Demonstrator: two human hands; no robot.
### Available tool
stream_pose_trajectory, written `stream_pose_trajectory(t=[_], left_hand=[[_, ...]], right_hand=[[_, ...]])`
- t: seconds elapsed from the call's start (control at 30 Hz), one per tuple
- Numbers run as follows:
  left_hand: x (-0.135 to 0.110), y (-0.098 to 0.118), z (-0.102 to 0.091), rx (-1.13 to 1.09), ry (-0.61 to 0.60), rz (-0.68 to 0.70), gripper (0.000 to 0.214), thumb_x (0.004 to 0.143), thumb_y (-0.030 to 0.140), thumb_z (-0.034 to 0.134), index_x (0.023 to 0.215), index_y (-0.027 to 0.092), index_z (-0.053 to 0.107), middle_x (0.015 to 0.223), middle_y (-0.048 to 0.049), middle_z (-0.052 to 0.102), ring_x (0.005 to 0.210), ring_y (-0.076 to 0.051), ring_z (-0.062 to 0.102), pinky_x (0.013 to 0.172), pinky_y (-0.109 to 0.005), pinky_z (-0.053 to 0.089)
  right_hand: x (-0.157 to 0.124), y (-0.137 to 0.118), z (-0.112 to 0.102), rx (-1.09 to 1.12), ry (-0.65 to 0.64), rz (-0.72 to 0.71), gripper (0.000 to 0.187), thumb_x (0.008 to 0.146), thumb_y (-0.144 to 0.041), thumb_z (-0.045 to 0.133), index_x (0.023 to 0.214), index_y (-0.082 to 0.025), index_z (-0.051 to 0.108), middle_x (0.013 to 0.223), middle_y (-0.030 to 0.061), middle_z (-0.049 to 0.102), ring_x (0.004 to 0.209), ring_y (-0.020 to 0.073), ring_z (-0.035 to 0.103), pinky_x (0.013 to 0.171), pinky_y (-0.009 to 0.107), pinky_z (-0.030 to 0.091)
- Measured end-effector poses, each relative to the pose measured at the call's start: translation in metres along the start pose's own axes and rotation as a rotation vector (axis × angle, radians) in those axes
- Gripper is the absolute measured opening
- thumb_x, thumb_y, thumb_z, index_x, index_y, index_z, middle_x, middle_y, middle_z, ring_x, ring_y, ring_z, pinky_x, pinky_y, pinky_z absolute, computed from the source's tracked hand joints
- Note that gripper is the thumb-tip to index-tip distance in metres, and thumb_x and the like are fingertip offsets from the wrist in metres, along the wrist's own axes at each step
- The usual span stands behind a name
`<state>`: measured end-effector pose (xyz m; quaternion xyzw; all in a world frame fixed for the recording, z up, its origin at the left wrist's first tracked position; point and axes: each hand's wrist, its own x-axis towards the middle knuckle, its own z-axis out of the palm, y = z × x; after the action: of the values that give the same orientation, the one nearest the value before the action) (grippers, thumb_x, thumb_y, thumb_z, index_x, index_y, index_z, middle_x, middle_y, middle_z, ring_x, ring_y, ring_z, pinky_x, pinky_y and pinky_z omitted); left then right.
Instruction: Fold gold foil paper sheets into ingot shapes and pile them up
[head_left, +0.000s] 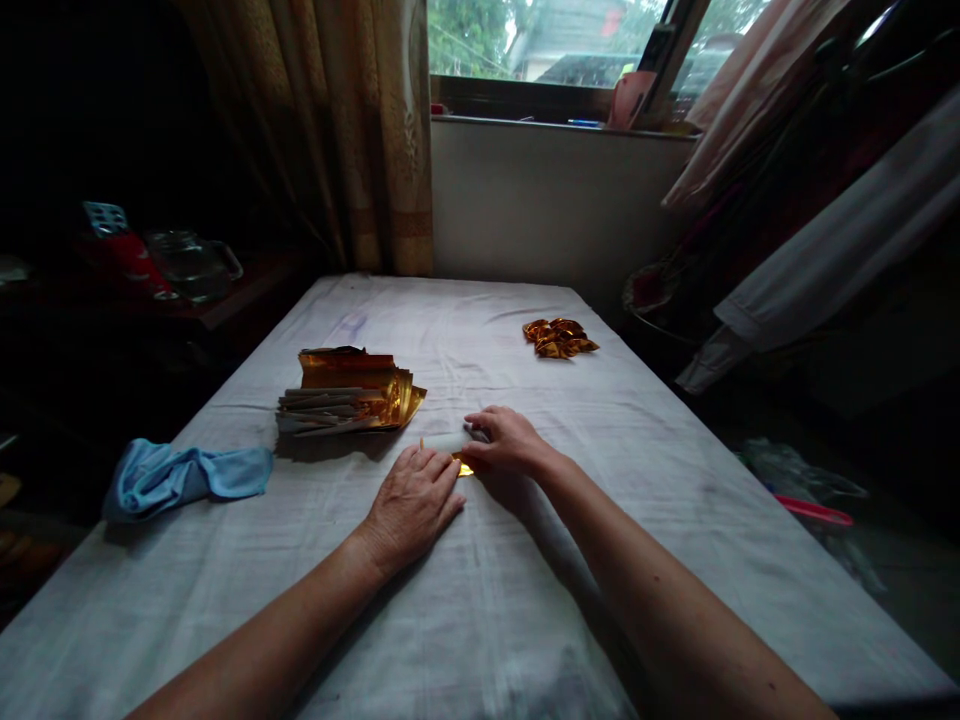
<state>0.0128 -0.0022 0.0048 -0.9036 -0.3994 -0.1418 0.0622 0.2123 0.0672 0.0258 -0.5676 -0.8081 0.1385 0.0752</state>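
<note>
A sheet of gold foil paper (464,466) with a pale side lies on the white cloth between my hands, partly folded and mostly covered by the fingers. My left hand (420,495) rests flat over its left part, fingers stretched out. At the right end, my right hand (504,440) has its fingers bent around the paper's edge, with the thumb low. A thick stack of gold foil sheets (352,375), with grey edges showing, lies beyond the left hand. Folded gold foil pieces (559,337) sit in a small heap farther off to the right.
A white cloth covers the table (480,620). A crumpled blue cloth (187,480) lies at its left edge. Clothes (832,250) hang at the right, a curtain (360,130) and window stand behind, and a glass jug (191,265) is on a dark side surface.
</note>
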Motion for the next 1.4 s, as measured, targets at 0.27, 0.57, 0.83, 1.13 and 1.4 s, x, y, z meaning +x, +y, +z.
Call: stream_pose_trajectory(t=[0.27,0.57,0.83,1.13,1.4], left_hand=[[-0.007,-0.005,0.006,-0.061,0.041,-0.001,0.03,0.096,0.033,0.054,0.12,0.017,0.063,0.121,-0.0088,0.068,0.112,-0.028,0.058,0.101,-0.044,0.04],[-0.011,-0.008,0.006,-0.121,0.057,-0.012,0.027,0.095,0.029,0.055,0.117,0.018,0.065,0.117,-0.0088,0.067,0.109,-0.027,0.059,0.098,-0.044,0.044],[-0.014,-0.007,0.004,-0.091,0.08,-0.007,0.028,0.095,0.029,0.054,0.118,0.019,0.065,0.121,-0.0095,0.067,0.113,-0.028,0.058,0.101,-0.045,0.042],[-0.019,-0.029,-0.004,-0.013,0.141,-0.216,0.01,0.092,0.028,0.055,0.094,0.019,0.06,0.093,-0.0086,0.067,0.09,-0.027,0.061,0.08,-0.039,0.046],[-0.021,-0.037,0.011,-0.176,0.142,-0.118,0.041,0.092,0.022,0.058,0.133,0.02,0.055,0.124,-0.0079,0.07,0.117,-0.024,0.06,0.1,-0.042,0.043]], right_hand=[[0.015,-0.005,-0.016,-0.117,-0.181,-0.069,0.034,0.076,-0.038,0.077,0.108,-0.026,0.074,0.109,0.0067,0.07,0.101,0.0231,0.064,0.079,0.027,0.044],[0.023,-0.017,-0.026,-0.203,-0.303,-0.088,0.046,0.077,-0.036,0.073,0.121,-0.027,0.066,0.105,0.0029,0.074,0.094,0.0215,0.067,0.072,0.027,0.044],[0.012,-0.026,-0.028,-0.3,-0.191,-0.192,0.035,0.08,-0.033,0.073,0.113,-0.022,0.069,0.113,0.0098,0.07,0.105,0.0262,0.063,0.079,0.03,0.042],[-0.027,-0.025,-0.003,-0.328,-0.034,-0.213,0.019,0.095,-0.018,0.052,0.101,-0.018,0.07,0.101,0.0111,0.071,0.093,0.0235,0.063,0.077,0.031,0.044],[-0.042,-0.016,0.02,-0.285,0.048,-0.237,0.02,0.098,-0.019,0.052,0.11,-0.018,0.069,0.106,0.0104,0.07,0.094,0.0212,0.062,0.083,0.03,0.045]])
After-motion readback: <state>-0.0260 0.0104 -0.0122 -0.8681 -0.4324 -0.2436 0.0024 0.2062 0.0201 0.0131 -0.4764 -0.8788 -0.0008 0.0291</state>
